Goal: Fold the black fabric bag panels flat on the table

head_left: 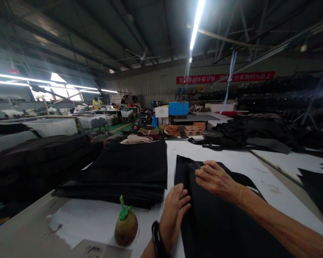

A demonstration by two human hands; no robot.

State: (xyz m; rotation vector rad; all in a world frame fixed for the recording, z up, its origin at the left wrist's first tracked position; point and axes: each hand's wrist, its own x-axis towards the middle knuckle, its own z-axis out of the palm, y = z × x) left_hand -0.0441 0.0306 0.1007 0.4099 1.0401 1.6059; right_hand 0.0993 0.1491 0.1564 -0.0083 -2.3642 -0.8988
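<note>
Black fabric piece (218,222) lies lower right on the white desk (97,218); left hand (174,213) and right hand (218,181) press it flat, each grip spread, beside a fabric stack (129,172)

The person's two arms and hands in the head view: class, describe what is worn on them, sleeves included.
Both forearms are bare, with no sleeves in view. The left hand has a black band round its wrist. The right hand wears nothing: no glove, ring or watch shows. Neither hand is gloved.
</note>
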